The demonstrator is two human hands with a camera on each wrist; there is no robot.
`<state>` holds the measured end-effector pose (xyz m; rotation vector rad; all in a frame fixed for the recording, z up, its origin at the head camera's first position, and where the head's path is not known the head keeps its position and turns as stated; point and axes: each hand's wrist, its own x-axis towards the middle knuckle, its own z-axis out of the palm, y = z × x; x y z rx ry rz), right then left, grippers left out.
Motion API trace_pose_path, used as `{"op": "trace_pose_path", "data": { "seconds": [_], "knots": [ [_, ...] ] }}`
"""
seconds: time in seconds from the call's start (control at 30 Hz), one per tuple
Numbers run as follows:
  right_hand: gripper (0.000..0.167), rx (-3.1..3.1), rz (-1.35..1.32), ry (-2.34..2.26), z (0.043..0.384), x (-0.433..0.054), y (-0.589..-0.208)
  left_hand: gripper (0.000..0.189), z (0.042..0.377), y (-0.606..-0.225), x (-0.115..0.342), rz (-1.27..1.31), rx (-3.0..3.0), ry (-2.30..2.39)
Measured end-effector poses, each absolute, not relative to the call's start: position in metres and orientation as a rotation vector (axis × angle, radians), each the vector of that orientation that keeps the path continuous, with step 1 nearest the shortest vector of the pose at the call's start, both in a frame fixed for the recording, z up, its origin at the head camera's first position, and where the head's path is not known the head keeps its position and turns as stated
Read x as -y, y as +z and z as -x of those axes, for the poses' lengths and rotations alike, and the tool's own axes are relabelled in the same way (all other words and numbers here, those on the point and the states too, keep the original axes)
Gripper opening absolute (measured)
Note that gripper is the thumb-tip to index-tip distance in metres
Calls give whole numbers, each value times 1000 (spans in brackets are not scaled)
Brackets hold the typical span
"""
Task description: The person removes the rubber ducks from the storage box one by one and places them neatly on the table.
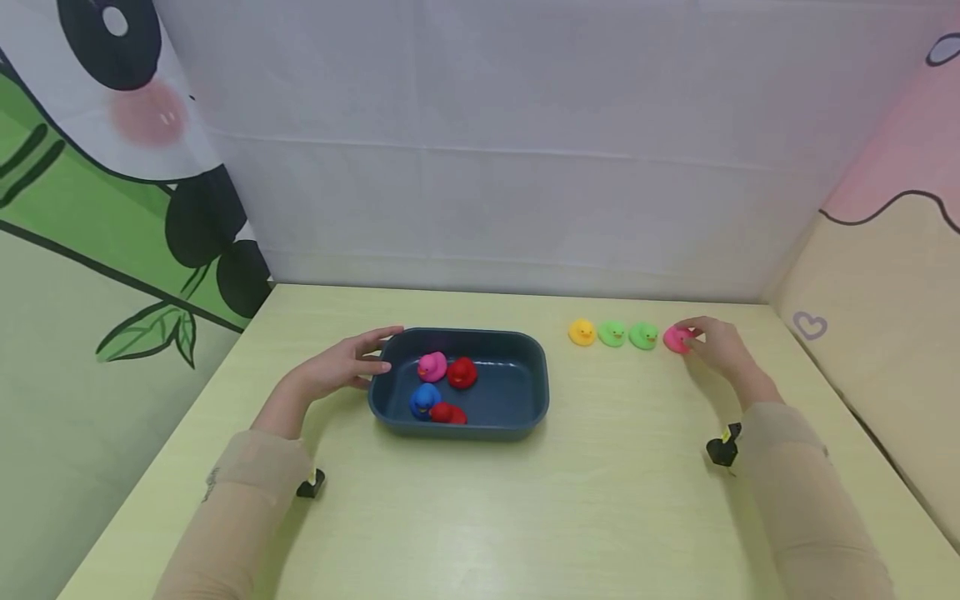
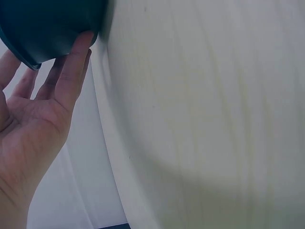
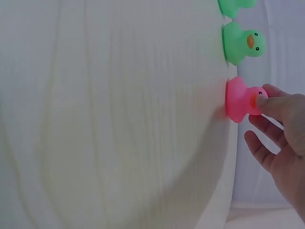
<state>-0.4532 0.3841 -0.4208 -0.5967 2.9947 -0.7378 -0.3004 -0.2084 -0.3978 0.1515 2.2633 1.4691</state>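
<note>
My right hand (image 1: pixel 716 346) pinches the head of a pink rubber duck (image 3: pixel 238 100) between thumb and finger, at the right end of a row of ducks. Beside it stand two green ducks (image 1: pixel 643 336) and then a yellow duck (image 1: pixel 582 332). My left hand (image 1: pixel 341 364) holds the left end of a dark blue tray (image 1: pixel 510 433), thumb over the rim and fingers along the outer wall, as the left wrist view also shows. Inside the tray lie a pink duck (image 1: pixel 432 367), a blue duck (image 1: pixel 425 400) and two red ducks (image 1: pixel 462 372), one of them tipped over.
The pale wooden table (image 1: pixel 480 508) meets a white cloth backdrop (image 1: pixel 487 208) just behind the duck row. A printed cloth (image 1: pixel 885 333) borders the right side, and another with a cartoon panda stands on the left.
</note>
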Motion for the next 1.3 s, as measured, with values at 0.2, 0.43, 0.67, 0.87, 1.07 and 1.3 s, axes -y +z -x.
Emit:
{"op": "trace_pose_path", "data": {
  "seconds": [0.2,0.43,0.67,0.87,1.07,1.3],
  "knots": [
    [35,-2986,576,-760,438,-380,-419,62,297,-398,212,-170,-2254,1460],
    [40,-2987,573,-782,431,-380,-415,63,295,-398,214,-179,-2247,1470],
    [39,-3001,591,-741,426,-380,-404,63,296,-399,215,-178,-2241,1474],
    [38,-3006,596,-749,418,-379,-391,63,296,-400,215,-169,-2244,1468],
    [39,-3022,582,-792,411,-380,-383,63,296,-399,214,-181,-2246,1470],
    [40,-3051,599,-823,404,-377,-373,63,295,-398,214,-186,-2246,1469]
  ]
}}
